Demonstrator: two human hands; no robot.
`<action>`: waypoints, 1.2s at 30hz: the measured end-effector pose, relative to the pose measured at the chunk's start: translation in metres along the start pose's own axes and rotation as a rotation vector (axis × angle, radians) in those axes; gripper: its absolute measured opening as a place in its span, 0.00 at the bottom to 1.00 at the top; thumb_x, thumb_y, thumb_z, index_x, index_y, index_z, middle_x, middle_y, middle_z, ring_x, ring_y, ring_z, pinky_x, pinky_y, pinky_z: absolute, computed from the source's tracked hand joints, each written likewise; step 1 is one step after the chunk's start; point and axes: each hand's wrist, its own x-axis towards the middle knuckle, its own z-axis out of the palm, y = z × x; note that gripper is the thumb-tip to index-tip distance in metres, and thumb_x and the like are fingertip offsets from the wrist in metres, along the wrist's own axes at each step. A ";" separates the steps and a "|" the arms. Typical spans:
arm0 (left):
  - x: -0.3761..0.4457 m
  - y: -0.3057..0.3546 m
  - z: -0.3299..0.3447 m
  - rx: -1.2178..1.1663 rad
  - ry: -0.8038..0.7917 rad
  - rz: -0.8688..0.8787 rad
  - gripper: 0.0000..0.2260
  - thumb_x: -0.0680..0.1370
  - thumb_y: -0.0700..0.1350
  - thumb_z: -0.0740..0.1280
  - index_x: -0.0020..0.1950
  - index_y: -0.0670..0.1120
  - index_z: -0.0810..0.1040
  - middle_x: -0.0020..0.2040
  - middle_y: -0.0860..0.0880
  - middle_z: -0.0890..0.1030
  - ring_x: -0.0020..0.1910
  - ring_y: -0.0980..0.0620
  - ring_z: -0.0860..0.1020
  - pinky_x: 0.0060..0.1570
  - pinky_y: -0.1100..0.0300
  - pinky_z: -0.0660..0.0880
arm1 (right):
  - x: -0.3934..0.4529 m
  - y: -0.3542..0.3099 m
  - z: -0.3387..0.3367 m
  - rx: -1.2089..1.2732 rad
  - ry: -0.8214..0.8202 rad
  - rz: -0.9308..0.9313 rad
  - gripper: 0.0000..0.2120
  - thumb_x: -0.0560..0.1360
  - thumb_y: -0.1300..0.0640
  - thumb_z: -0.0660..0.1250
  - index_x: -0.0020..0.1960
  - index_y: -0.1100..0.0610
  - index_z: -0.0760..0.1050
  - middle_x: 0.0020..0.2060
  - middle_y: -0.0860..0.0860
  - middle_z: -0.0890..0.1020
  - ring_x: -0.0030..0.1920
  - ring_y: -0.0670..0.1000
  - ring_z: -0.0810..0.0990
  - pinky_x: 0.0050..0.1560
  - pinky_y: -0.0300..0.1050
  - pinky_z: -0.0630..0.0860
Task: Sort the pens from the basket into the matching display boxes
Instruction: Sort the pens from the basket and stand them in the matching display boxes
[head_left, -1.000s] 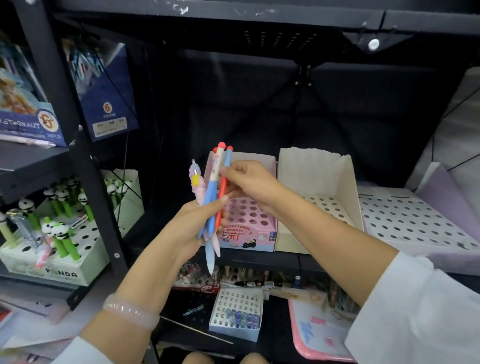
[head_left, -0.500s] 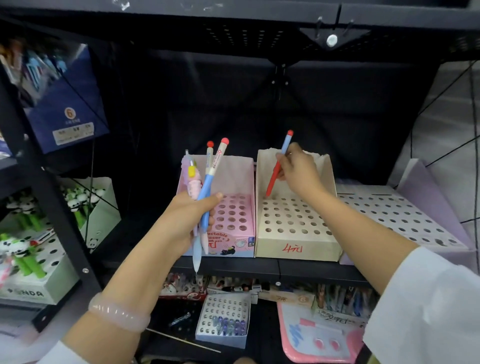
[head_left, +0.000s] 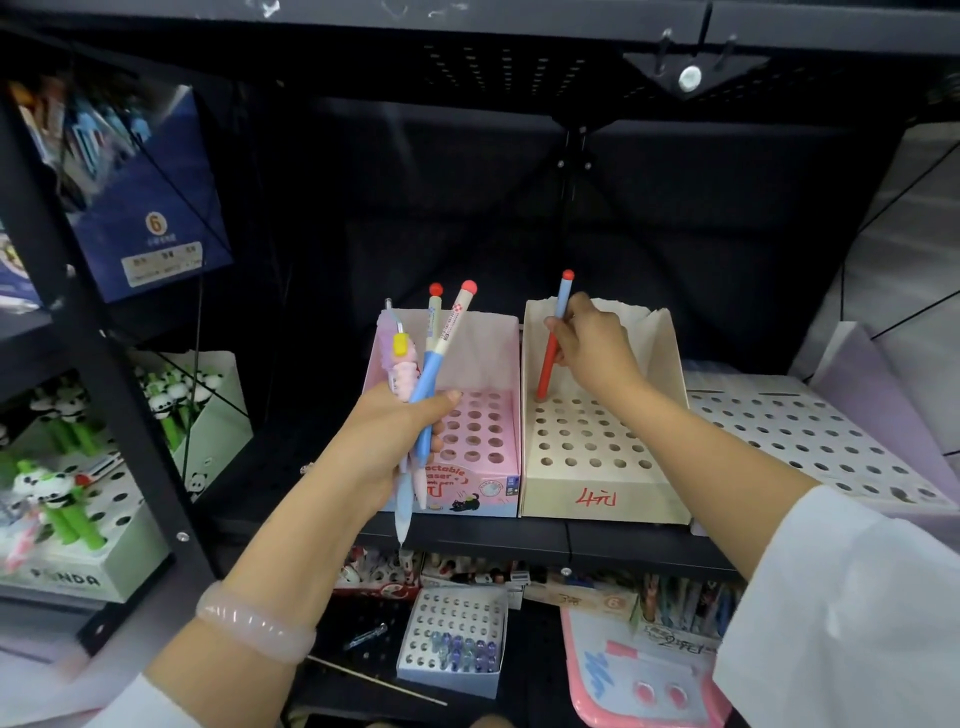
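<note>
My right hand (head_left: 592, 353) pinches a red-and-blue pen (head_left: 551, 347) between thumb and curled fingers, and the pen's red lower end sits at a hole in the far left corner of the cream display box (head_left: 597, 493). The pen leans a little, its small red cap pointing up past the box's back flap. That box carries red handwriting on its near face, and every other hole I can see in it is bare.

My left hand (head_left: 384, 447) is wrapped around a bunch of pens (head_left: 415, 395), gripping them mid-barrel in front of the pink display box (head_left: 491, 488). In the bunch I can make out two blue-and-white pens with round red caps, fanned up and to the right, and a pink character pen with a yellow piece near its top. A pale tip hangs down below my fist, past the shelf edge (head_left: 571, 540). A translucent pink bracelet (head_left: 254, 626) rings my left wrist.

The pink box stands just left of the cream one, touching it. To the right lies a pale lilac perforated tray (head_left: 810, 436). On the far-left shelf unit, green panda pens (head_left: 67, 499) stand in a green-and-white box. On the shelf below, near me, a small white box (head_left: 452, 639) holds a few bluish pieces.
</note>
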 end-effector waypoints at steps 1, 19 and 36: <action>-0.001 0.001 0.001 0.000 0.001 0.002 0.05 0.73 0.41 0.70 0.40 0.43 0.75 0.27 0.50 0.73 0.20 0.60 0.72 0.23 0.67 0.72 | 0.000 0.000 0.000 -0.007 0.001 -0.006 0.12 0.80 0.52 0.57 0.53 0.61 0.68 0.40 0.58 0.81 0.40 0.57 0.81 0.45 0.55 0.78; -0.005 0.004 0.016 0.028 0.025 -0.010 0.06 0.72 0.41 0.72 0.43 0.43 0.76 0.29 0.50 0.74 0.21 0.60 0.73 0.23 0.67 0.72 | -0.042 -0.041 -0.021 0.496 -0.004 0.010 0.08 0.77 0.52 0.62 0.42 0.53 0.76 0.34 0.47 0.80 0.34 0.41 0.80 0.37 0.40 0.78; -0.010 0.003 0.057 -0.101 -0.073 -0.024 0.06 0.77 0.41 0.66 0.40 0.43 0.74 0.23 0.51 0.75 0.20 0.60 0.72 0.22 0.68 0.71 | -0.019 -0.012 -0.067 0.580 0.217 0.197 0.08 0.82 0.55 0.52 0.49 0.57 0.66 0.42 0.54 0.78 0.43 0.54 0.82 0.44 0.48 0.81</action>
